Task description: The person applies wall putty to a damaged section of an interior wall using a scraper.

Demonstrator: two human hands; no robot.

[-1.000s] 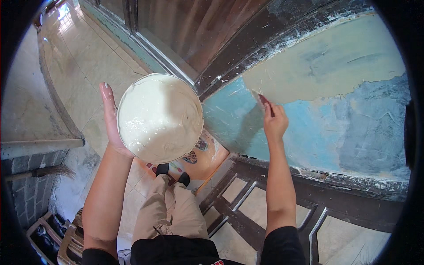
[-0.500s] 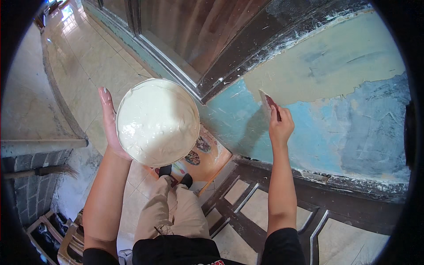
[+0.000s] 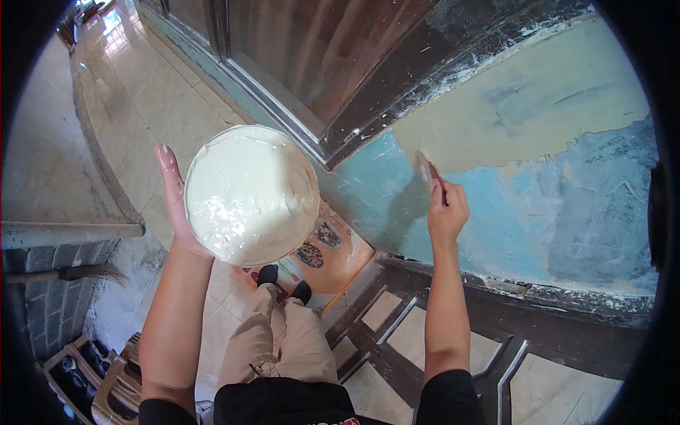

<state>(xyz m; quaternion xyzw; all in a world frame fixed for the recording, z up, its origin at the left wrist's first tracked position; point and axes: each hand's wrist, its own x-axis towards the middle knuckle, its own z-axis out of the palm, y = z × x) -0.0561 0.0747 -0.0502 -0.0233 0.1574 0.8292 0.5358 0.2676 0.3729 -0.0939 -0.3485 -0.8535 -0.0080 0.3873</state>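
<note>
Presently, right hand (image 3: 448, 212) closed round the handle of a putty knife (image 3: 434, 178), blade tip over the wall (image 3: 510, 212), near where beige coat meets blue; contact hard to tell. Left hand (image 3: 181, 219) supports a round container (image 3: 316, 177) of cream-white paste (image 3: 248, 198), thumb standing off its rim; other fingers hidden, closure I cannot tell. Below, dark-socked feet on an orange mat (image 3: 347, 248); far left, a bristled broom (image 3: 95, 273).

Glossy tiled floor (image 3: 127, 106) beside a dark-framed window (image 3: 297, 64).
Bright light glints off the tiles at upper left; grey blockwork (image 3: 60, 297) and brown wooden furniture (image 3: 117, 389) stand lower left, dark framework (image 3: 545, 336) with pale panels lower right.
</note>
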